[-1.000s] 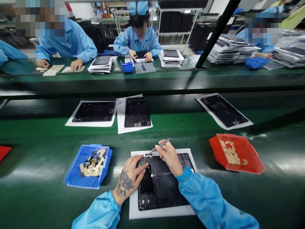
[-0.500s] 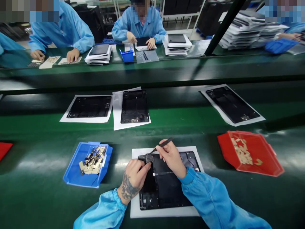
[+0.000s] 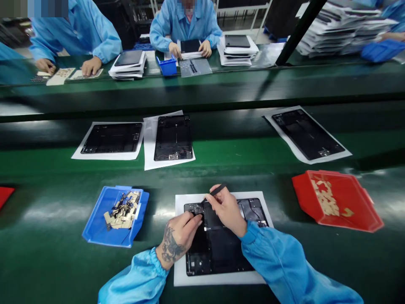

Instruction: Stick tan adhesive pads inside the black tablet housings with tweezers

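Over black tablet shell (image 3: 228, 249), right hand (image 3: 226, 212) grips slim dark tool (image 3: 218, 189); left hand (image 3: 179, 236) near its tip, grasp unclear.

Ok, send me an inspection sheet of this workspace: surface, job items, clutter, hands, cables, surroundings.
Surface: glossy green bench
Job items: black tablet-like housing on a white sheet; dark slim tool
Clutter: blue bin of small parts at left; red bin of tan pieces at right
Hands: right hand grips the tool; left hand at the housing's upper-left, grip unclear
Cables: nothing seen across the bench
Surroundings: three similar housings beyond; co-workers at a far bench
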A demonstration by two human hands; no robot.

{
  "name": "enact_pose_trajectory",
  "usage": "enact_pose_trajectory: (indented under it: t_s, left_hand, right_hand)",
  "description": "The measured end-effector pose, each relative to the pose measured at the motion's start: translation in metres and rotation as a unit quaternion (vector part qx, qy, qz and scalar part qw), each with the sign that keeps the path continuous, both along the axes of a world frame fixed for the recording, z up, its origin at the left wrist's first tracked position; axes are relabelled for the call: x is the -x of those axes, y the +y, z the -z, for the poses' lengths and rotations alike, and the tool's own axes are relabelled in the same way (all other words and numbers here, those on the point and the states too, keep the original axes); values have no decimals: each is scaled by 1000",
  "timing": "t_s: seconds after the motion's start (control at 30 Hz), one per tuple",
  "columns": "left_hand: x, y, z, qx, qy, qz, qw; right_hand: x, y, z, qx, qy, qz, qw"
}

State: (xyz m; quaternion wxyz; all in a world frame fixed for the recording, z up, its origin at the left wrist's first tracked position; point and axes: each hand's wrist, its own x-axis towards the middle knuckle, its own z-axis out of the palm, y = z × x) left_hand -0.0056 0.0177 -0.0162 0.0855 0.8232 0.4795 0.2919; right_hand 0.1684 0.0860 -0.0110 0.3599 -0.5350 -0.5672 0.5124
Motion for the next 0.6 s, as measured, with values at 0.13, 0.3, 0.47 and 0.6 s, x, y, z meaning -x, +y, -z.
enact_pose_trajectory:
  t_s: [0.13, 0.3, 0.47, 0.6]
  left_hand:
    - [0, 0, 0, 10, -3, -2, 1000]
    - [1, -1, 2, 22, -5, -9, 1000]
    - [1, -2, 2, 30, -11, -16, 999]
    - [1, -2, 0, 38, -14, -23, 999]
  right_hand:
    - [0, 1, 0, -3, -11, 0, 1000]
    - [1, 1, 1, -5, -22, 0, 1000]
    - [1, 0, 2, -7, -27, -2, 1000]
    - [1, 0, 2, -10, -34, -1, 999]
